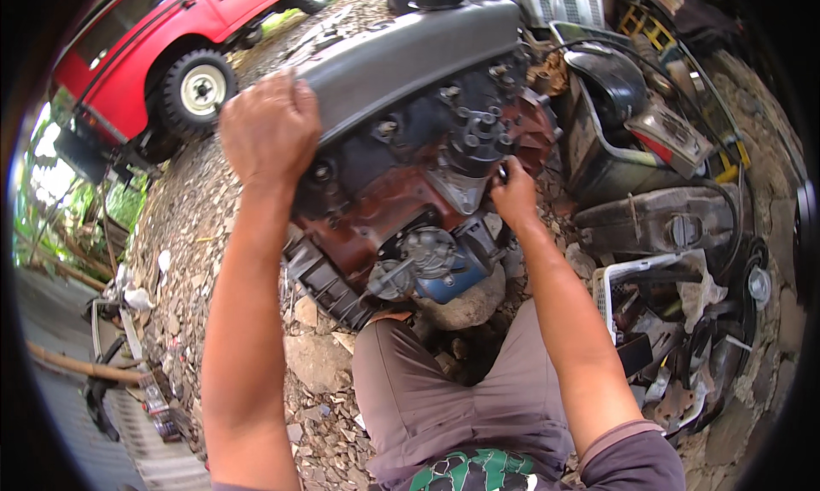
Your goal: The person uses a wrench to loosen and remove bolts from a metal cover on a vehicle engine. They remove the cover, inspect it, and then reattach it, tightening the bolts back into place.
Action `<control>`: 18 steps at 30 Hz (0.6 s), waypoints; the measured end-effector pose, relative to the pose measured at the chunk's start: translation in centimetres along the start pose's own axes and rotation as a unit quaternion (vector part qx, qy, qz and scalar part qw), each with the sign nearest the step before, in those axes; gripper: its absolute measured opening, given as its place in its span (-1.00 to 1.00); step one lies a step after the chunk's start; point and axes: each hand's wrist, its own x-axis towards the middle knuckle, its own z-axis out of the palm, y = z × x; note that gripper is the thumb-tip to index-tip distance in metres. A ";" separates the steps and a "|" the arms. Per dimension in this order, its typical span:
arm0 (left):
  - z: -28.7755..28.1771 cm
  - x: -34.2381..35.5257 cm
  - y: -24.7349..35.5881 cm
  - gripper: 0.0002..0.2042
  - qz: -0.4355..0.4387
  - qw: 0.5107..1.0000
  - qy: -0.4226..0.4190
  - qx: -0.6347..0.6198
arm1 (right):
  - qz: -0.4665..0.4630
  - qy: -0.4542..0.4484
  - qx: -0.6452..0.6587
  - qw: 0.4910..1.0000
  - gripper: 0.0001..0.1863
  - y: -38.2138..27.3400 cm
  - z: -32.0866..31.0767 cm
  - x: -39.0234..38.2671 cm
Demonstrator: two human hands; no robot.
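Observation:
An engine block (376, 205), reddish-brown and grimy, sits on stones in front of my knees. Along its top runs a long grey valve cover (410, 60). My left hand (272, 125) is closed over the cover's left end, its fingers curled out of sight. From the block's right half rises a black distributor (480, 141) on a metal bracket. Just right of its base, my right hand (516, 194) pinches something small and dark that I cannot make out. Low on the near side are a grey metal pump (427, 254) and a blue oil filter (453, 273).
A red vehicle (162, 55) stands at the upper left. Gravel (184, 218) covers the ground. Bins and a white crate (602, 295) full of old parts crowd the right side. Corrugated sheet (73, 397) and a bamboo pole (81, 363) lie at the lower left.

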 end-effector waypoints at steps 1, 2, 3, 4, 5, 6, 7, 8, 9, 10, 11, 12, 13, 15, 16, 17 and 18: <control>0.2 -0.1 -0.1 -0.61 -0.002 1.000 -0.001 0.007 | 0.035 -0.005 -0.021 0.999 -0.78 -0.3 0.3 -0.2; 0.5 -0.1 -0.1 -0.61 -0.004 1.000 -0.002 0.014 | 0.071 -0.010 -0.041 0.997 -0.78 -0.7 0.6 -0.2; -0.1 0.0 0.0 -0.62 -0.007 1.000 -0.009 0.028 | 0.101 -0.010 -0.021 0.995 -0.75 -0.8 1.1 0.2; -0.2 0.2 0.6 -0.63 -0.011 0.999 -0.014 0.033 | 0.149 -0.009 0.030 0.988 -0.74 -0.1 1.2 0.3; 0.0 0.2 1.2 -0.64 -0.015 0.999 -0.019 0.039 | 0.196 -0.007 0.082 0.977 -0.73 0.6 1.3 0.3; 0.1 0.6 1.2 -0.66 -0.014 0.998 -0.031 0.051 | 0.235 -0.007 0.142 0.962 -0.71 0.5 1.7 0.5; 0.1 0.9 1.2 -0.68 -0.013 0.997 -0.043 0.064 | 0.267 -0.032 0.197 0.943 -0.68 0.4 1.4 0.1; 0.1 1.0 1.2 -0.69 -0.012 0.995 -0.055 0.078 | 0.250 -0.031 0.197 0.948 -0.68 0.5 1.6 -0.4; 0.4 1.0 1.3 -0.71 -0.015 0.996 -0.048 0.077 | 0.229 -0.029 0.194 0.953 -0.68 0.7 1.7 -0.7; 0.5 1.0 1.4 -0.71 -0.011 0.997 -0.038 0.073 | 0.208 -0.028 0.191 0.959 -0.67 0.9 1.8 -0.8; 0.5 1.0 1.4 -0.71 -0.007 0.997 -0.029 0.071 | 0.193 -0.026 0.180 0.964 -0.65 1.1 1.9 -0.7; 0.4 0.8 1.3 -0.71 -0.004 0.997 -0.019 0.068 | 0.177 -0.025 0.168 0.970 -0.64 1.1 2.0 -0.6; 0.3 0.8 1.4 -0.71 -0.008 0.997 -0.034 0.067 | 0.160 -0.024 0.156 0.974 -0.62 1.1 2.0 -0.5; -0.1 0.9 1.5 -0.70 -0.017 0.995 -0.064 0.069 | 0.154 -0.016 0.181 0.971 -0.57 0.5 2.1 -0.3; -0.1 0.6 1.3 -0.70 0.021 0.998 -0.028 0.048 | 0.236 -0.056 0.253 0.936 -0.59 0.0 1.9 -0.1; 0.2 0.0 1.2 -0.69 0.061 0.998 0.008 0.028 | 0.315 -0.097 0.321 0.888 -0.60 -0.2 1.3 0.2; 0.3 -0.6 1.1 -0.67 0.100 0.994 0.045 0.010 | 0.387 -0.138 0.385 0.827 -0.61 -1.0 0.9 0.6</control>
